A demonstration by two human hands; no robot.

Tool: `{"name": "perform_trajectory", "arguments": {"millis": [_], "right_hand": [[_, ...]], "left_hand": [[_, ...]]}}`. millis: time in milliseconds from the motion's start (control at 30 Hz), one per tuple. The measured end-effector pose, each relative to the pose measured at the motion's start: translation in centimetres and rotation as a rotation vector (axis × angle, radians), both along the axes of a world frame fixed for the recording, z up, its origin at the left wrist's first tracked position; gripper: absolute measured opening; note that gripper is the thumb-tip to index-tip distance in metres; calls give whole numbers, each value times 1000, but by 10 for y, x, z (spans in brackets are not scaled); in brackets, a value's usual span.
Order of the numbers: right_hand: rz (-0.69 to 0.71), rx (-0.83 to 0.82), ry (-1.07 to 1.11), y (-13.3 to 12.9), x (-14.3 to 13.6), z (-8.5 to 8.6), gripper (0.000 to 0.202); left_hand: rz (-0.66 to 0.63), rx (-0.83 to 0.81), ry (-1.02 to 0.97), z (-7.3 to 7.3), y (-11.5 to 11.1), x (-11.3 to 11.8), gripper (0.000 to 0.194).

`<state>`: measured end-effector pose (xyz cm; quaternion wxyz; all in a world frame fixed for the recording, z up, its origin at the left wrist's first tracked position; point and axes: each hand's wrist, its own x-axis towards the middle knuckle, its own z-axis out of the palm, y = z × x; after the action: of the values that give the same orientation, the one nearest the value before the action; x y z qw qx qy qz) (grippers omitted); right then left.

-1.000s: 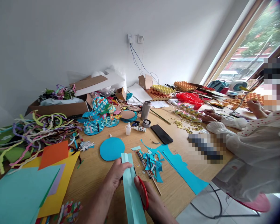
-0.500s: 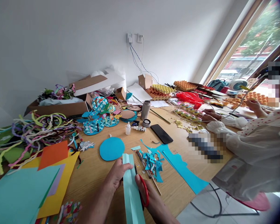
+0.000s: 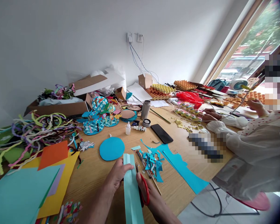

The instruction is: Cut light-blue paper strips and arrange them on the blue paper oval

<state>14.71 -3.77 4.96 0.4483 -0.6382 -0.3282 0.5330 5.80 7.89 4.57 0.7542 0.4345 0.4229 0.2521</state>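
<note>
A folded strip of light teal paper [image 3: 131, 189] hangs lengthwise at the bottom centre. Its upper left edge is pinched by my left hand [image 3: 119, 174], thumb on top. Red-handled scissors [image 3: 144, 189] are held in my right hand [image 3: 151, 194], beside the strip's right edge, blades pointing away from me. The blades look slightly apart at the tips. A blue paper-covered disc [image 3: 112, 148] lies just beyond my left hand. Blue paper scraps [image 3: 152, 163] and thin sticks [image 3: 147, 169] lie to the right of the strip.
Coloured paper sheets [image 3: 21, 193] and pipe cleaners [image 3: 39, 133] cover the left. Beyond are small glue bottles [image 3: 128, 128], a steel flask [image 3: 145, 109] and a black phone [image 3: 161, 133]. Cut blue paper [image 3: 184, 169] reaches the right table edge. A person [image 3: 252, 149] works at the right.
My right hand and the scissors have shifted slightly right, with a little more gap from the strip. The strip has moved marginally in my left hand's grip.
</note>
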Motion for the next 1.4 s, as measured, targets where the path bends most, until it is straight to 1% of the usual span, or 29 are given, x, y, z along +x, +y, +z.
{"name": "perform_trajectory", "arguments": {"millis": [200,400,500,700,967,1233,1400], "right_hand": [[22,65,16,4,2,-1,59],[52,89,19,5,2,-2,56],[49,97,-10,4,2,-5,54],[66,153,-28,4,3,-13,52],[62,116,-75,6,3,-12,56],[42,115,-67,6,1,-11,56],[18,117,-89,5,1,-14,56]], "left_hand": [[-34,8,10,-1,-1,0,21],[-74,7,32,-4,0,2,16],[-82,10,45,-6,0,3,15],[-77,19,55,-7,1,2,18],[-75,8,51,-8,0,2,20],[-68,-12,50,-10,0,2,19],[-52,-25,63,-11,0,2,18]]}}
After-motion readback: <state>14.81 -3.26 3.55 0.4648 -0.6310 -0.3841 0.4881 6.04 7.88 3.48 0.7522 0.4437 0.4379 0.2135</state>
